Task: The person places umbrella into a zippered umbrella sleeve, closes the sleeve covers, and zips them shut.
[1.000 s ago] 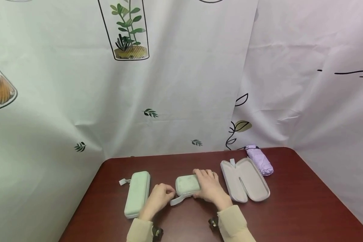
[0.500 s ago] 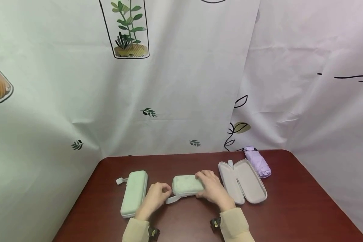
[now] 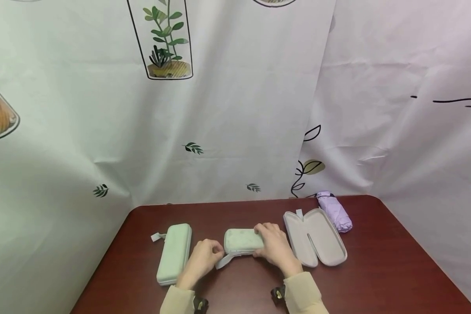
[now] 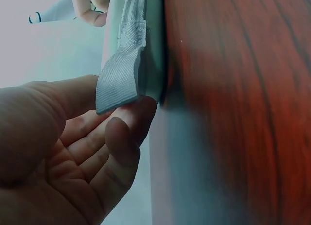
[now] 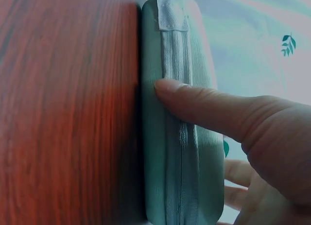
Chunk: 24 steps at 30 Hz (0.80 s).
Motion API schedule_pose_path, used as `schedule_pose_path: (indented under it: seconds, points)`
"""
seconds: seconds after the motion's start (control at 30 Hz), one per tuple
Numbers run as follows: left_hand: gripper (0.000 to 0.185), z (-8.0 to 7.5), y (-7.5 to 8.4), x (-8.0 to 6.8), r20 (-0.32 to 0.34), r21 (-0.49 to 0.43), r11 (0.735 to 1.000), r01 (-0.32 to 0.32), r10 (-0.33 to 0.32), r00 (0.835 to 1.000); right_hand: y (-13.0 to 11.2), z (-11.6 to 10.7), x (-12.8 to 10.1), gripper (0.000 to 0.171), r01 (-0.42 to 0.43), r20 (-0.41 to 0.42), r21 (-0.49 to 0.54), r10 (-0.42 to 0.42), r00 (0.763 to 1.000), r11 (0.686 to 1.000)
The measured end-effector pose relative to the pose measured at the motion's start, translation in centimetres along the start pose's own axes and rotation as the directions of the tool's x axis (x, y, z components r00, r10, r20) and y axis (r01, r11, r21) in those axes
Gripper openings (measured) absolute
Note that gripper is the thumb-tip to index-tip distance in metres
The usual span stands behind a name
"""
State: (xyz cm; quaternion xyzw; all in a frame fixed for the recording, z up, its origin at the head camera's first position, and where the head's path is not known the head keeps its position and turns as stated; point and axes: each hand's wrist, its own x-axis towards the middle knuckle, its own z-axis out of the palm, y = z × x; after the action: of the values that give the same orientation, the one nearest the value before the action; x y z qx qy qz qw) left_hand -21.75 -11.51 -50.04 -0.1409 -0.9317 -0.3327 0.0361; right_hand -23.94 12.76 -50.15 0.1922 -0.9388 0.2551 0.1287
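A small pale green zip case (image 3: 241, 240) lies shut on the table, with a grey fabric strap (image 4: 119, 79) at the left end of its front side. My right hand (image 3: 275, 247) grips its right end. The right thumb presses the zipper side (image 5: 176, 57), while the other fingers reach over the far side. At the left end, my left hand (image 3: 202, 257) has thumb and finger curled together by the zip line. Those fingertips are partly hidden behind the strap in the left wrist view.
On the left lies a longer green case (image 3: 174, 254) with a grey loop. To the right, a case (image 3: 325, 237) lies unfolded, pale lining up. A lilac folded umbrella (image 3: 335, 212) lies behind it. The dark red table (image 3: 380, 261) ends at a patterned white curtain (image 3: 235, 109).
Both hands stay at the two ends of the small case. The strap's free end hangs at a slightly steeper angle. The whole view shifts slightly with the head.
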Motion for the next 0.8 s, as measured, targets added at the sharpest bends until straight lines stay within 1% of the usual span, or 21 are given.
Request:
schedule_pose_path:
  seconds: [0.1, 0.33, 0.57, 0.63, 0.8]
  points:
    - [0.01, 0.1, 0.3, -0.1, 0.009, -0.002, 1.0, 0.008, -0.008, 1.0, -0.1, 0.1, -0.1, 0.057, -0.015, -0.007, -0.013, 0.015, 1.0, 1.0]
    - [0.008, 0.3, 0.7, -0.1, 0.015, -0.028, 0.999, -0.028, 0.029, 0.999, -0.4, 0.5, -0.1, 0.057, -0.038, -0.044, -0.045, 0.036, 0.998, 0.998]
    - [0.009, 0.7, 0.6, 0.1, -0.008, -0.042, 0.999, -0.021, 0.021, 1.0, -0.9, 0.6, -0.1, 0.059, -0.074, -0.053, -0.068, 0.07, 0.996, 0.995]
    - [0.009, 0.7, 0.6, 0.1, -0.014, -0.06, 0.998, -0.026, 0.025, 1.0, -1.1, 0.6, -0.1, 0.058, -0.079, -0.058, -0.063, 0.075, 0.995, 0.995]
    - [0.011, 0.9, 0.5, 0.2, 0.003, -0.147, 0.989, 0.0, 0.0, 1.0, -1.3, 0.7, -0.1, 0.06, -0.097, -0.083, -0.063, 0.092, 0.992, 0.993]
